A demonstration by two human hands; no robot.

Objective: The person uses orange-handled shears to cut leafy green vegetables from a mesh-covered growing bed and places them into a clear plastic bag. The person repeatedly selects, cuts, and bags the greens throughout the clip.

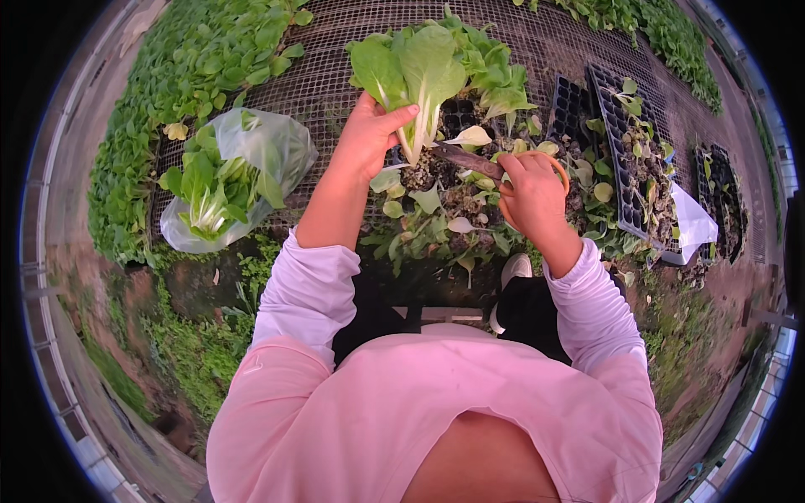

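Observation:
My left hand (377,129) grips a leafy green plant (422,69) with pale stems, its leaves pointing away from me. Below the stems is a clump of roots and growing medium (418,175). My right hand (534,188) holds scissors with orange handles (558,165); their dark, soiled blades (466,160) point left towards the base of the stems. Whether the blades touch the stems cannot be told. More leafy plants (497,72) stand just behind the held one, in a black cell tray (459,116). A pale yellowish leaf (471,136) lies beside the blades.
A clear plastic bag (286,148) with cut greens (210,188) lies on the mesh bench (327,88) at left. Dense seedlings (188,63) fill the far left. Black cell trays (613,144) with root clumps lean at right, near a white plastic piece (692,220). Loose leaves (427,200) litter the near edge.

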